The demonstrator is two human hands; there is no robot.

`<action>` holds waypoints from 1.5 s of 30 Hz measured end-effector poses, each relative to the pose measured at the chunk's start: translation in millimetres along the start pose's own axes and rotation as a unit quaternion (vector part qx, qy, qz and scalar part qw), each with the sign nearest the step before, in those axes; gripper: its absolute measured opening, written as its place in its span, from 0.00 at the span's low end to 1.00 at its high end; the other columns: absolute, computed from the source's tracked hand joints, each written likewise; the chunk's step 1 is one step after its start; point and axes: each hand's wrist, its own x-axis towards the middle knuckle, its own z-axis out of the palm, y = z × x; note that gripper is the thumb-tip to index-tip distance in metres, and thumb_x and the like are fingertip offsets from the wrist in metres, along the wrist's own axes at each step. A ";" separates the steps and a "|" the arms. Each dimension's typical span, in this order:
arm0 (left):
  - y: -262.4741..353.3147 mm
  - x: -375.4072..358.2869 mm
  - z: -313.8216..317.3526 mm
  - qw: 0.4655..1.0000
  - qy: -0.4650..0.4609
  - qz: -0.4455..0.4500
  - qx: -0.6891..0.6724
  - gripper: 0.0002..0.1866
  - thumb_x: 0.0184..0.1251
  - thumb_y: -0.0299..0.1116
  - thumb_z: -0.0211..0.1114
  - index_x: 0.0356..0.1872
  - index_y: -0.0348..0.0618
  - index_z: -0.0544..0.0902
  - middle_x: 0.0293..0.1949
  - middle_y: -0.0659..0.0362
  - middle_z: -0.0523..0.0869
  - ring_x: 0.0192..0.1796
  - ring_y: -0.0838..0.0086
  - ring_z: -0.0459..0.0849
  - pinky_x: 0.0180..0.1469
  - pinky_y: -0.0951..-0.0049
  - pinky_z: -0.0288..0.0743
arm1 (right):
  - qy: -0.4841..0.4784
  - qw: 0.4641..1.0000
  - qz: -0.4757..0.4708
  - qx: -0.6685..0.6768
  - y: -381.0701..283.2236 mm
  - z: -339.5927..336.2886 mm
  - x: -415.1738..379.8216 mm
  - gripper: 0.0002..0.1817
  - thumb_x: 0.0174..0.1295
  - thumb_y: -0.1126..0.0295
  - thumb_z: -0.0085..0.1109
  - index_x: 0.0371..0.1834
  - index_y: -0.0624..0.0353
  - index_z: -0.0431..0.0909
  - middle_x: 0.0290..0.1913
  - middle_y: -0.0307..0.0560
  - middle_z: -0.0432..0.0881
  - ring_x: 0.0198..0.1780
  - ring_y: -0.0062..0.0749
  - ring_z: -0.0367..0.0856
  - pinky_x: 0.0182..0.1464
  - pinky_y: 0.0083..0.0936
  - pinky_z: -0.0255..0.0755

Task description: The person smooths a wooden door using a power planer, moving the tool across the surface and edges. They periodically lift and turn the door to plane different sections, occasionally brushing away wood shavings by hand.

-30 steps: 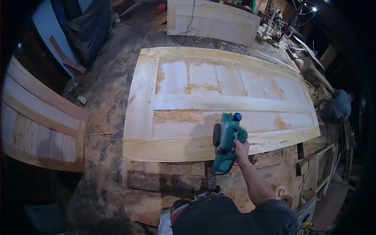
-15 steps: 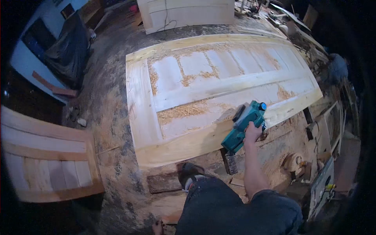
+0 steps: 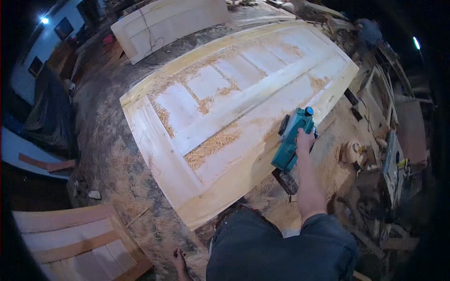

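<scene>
Gripping green power planer [image 3: 291, 145] at near edge of wooden door [image 3: 236, 114]: right hand [image 3: 305, 139]. Left hand [image 3: 179, 259] below door's near corner, can't tell if closed.

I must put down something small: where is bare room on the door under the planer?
Bare: the left end rail, between shavings and the outer edge; the middle rail, between the panel rows. Crowded: panel edges under shavings; the near rail at the planer.

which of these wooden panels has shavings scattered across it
The large middle panel, the one by the green power tool: shavings lie in its recesses. The top-left panel and bottom-left panel show none.
</scene>
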 end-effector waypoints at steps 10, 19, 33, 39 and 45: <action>48.7 43.9 -21.6 0.900 -0.220 -0.033 0.375 0.20 0.76 0.46 0.63 0.50 0.36 0.81 0.32 0.56 0.84 0.36 0.71 0.84 0.43 0.68 0.80 | 0.108 0.973 -0.082 -0.185 27.8 -5.2 18.9 0.26 0.61 0.59 0.70 0.60 0.61 0.78 0.43 0.55 0.84 0.44 0.43 0.84 0.49 0.40 0.77; 148.6 214.5 -57.2 0.932 -0.226 -0.001 0.283 0.19 0.77 0.39 0.62 0.58 0.33 0.78 0.46 0.52 0.85 0.41 0.69 0.85 0.45 0.70 0.82 | -0.080 0.889 -0.334 -0.303 81.5 125.7 -209.5 0.43 0.63 0.54 0.65 0.78 0.61 0.60 0.75 0.63 0.65 0.78 0.59 0.59 0.78 0.54 0.54; 196.0 411.9 -243.4 0.886 -0.407 0.022 0.220 0.10 0.78 0.38 0.61 0.44 0.41 0.80 0.32 0.58 0.83 0.35 0.72 0.83 0.36 0.70 0.81 | -0.174 0.817 -0.200 -0.512 121.0 213.2 -493.3 0.42 0.68 0.45 0.56 0.78 0.60 0.60 0.82 0.60 0.53 0.83 0.54 0.46 0.80 0.59 0.44; 253.2 453.3 -185.7 0.830 -0.388 -0.020 0.400 0.11 0.77 0.38 0.61 0.47 0.41 0.81 0.35 0.56 0.84 0.37 0.70 0.84 0.38 0.69 0.81 | -0.155 0.839 -0.235 -0.465 109.5 267.3 -424.4 0.46 0.70 0.41 0.51 0.81 0.64 0.54 0.83 0.60 0.50 0.84 0.53 0.44 0.81 0.57 0.42; 338.6 495.7 -34.6 0.802 -0.406 0.038 0.437 0.12 0.75 0.38 0.61 0.49 0.41 0.81 0.38 0.54 0.85 0.39 0.68 0.85 0.40 0.67 0.81 | 0.048 0.900 -0.067 -0.429 85.0 289.6 -224.8 0.51 0.69 0.36 0.50 0.82 0.67 0.50 0.84 0.58 0.50 0.85 0.53 0.43 0.81 0.55 0.41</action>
